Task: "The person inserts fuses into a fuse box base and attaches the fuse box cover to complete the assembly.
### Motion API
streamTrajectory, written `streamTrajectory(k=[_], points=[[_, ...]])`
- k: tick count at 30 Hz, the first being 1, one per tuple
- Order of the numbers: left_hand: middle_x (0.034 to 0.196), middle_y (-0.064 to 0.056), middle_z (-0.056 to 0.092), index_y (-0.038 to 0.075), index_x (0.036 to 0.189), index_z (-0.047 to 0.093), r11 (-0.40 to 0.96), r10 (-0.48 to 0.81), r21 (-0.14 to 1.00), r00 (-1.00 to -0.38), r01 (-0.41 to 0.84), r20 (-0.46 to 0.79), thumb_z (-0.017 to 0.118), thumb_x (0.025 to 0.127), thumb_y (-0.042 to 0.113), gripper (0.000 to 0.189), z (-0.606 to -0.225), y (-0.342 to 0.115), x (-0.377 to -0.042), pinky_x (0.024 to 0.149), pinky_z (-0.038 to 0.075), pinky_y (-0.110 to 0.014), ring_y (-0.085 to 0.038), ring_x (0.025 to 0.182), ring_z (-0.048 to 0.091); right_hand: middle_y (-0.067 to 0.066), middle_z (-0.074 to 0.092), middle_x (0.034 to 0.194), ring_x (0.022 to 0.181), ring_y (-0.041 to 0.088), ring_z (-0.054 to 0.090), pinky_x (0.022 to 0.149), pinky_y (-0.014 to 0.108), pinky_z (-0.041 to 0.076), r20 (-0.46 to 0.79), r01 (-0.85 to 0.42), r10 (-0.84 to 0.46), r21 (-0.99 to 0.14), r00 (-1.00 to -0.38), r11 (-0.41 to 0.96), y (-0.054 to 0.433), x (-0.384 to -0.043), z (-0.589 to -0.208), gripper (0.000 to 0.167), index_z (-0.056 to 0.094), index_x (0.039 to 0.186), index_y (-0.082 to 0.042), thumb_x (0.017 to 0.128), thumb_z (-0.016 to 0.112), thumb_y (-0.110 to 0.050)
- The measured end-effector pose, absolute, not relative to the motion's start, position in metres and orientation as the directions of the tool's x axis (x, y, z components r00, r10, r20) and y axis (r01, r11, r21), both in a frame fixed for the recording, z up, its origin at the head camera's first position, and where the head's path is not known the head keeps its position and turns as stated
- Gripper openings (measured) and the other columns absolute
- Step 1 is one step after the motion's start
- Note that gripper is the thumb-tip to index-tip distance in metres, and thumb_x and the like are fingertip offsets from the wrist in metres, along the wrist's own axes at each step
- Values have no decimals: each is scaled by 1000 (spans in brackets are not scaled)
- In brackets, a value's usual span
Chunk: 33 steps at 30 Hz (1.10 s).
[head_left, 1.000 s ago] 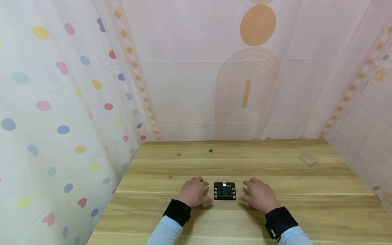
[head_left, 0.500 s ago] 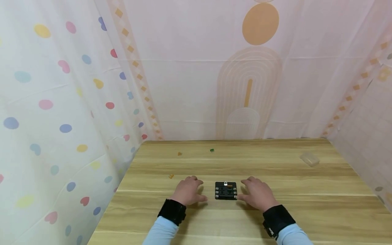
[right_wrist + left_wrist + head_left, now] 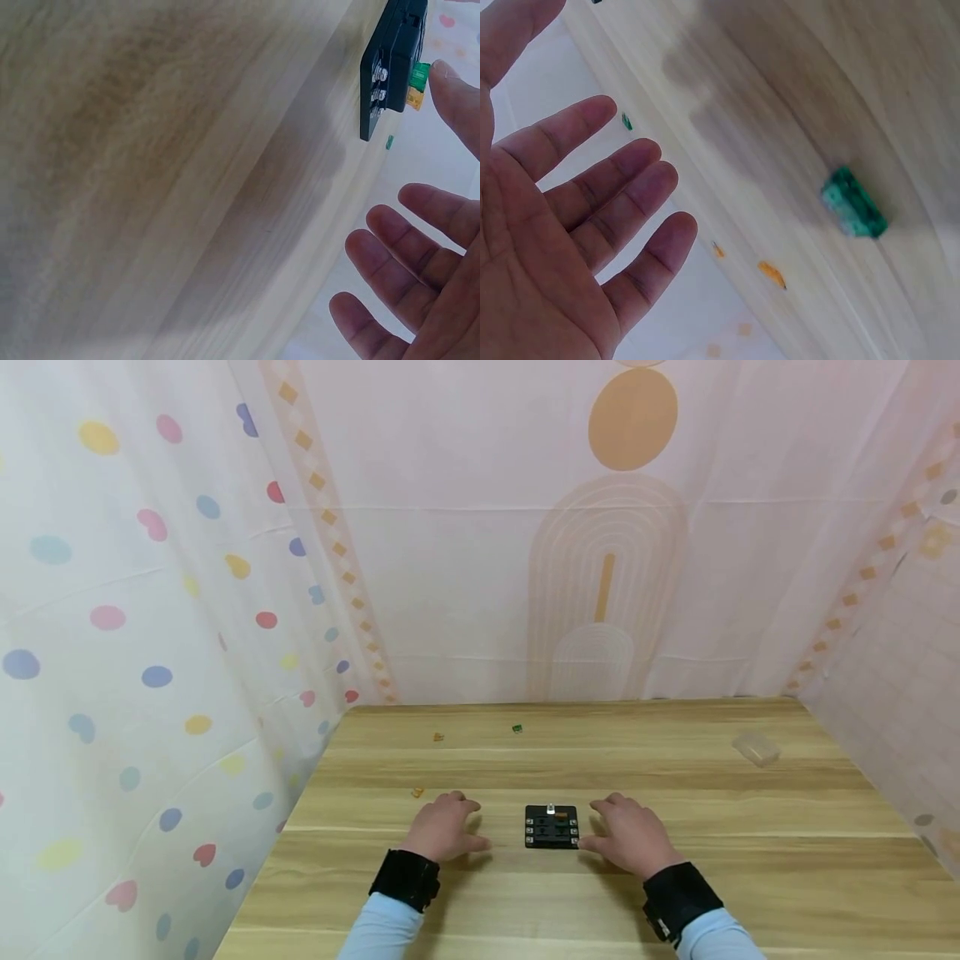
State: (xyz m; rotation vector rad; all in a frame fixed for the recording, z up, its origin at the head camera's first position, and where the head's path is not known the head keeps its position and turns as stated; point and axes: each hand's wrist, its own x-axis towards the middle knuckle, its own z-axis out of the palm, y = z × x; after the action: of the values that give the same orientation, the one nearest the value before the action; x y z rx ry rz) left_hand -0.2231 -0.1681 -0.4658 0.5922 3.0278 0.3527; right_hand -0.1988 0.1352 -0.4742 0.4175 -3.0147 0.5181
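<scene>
On the wooden table lies a black fuse block (image 3: 551,827) with metal screw terminals along its sides. The right wrist view shows a green fuse (image 3: 420,75) and an orange fuse (image 3: 415,98) seated in it. My right hand (image 3: 632,835) is just right of the block, fingers spread and holding nothing; its thumb tip overlaps the block's corner in the head view. Further left, my left hand (image 3: 441,828) hovers with relaxed fingers and holds nothing. A loose green fuse (image 3: 855,202) lies on the table near it, hidden in the head view.
Beyond my left hand lie an orange fuse (image 3: 417,792) and another orange fuse (image 3: 438,737). A green fuse (image 3: 517,728) sits near the table's back edge. A clear plastic box (image 3: 756,748) stands at the back right, and patterned curtains (image 3: 465,568) hang behind the table.
My left hand has moved left, away from the fuse block. My right hand has shifted slightly left, closer to the block, which stays in place.
</scene>
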Motion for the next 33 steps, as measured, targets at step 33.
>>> streamTrajectory(k=[33], points=[[120,-21,63,2,119,69,927,249,300,-967,224,-49,85,76,38,58,-468,-214,-224,90,49,-52,-38,109,60,19,64,116,104,36,62,83,55,50,79,-264,-252,-341,-964,902,134,-198,-474,61,68,121,-1,79,82,-43]])
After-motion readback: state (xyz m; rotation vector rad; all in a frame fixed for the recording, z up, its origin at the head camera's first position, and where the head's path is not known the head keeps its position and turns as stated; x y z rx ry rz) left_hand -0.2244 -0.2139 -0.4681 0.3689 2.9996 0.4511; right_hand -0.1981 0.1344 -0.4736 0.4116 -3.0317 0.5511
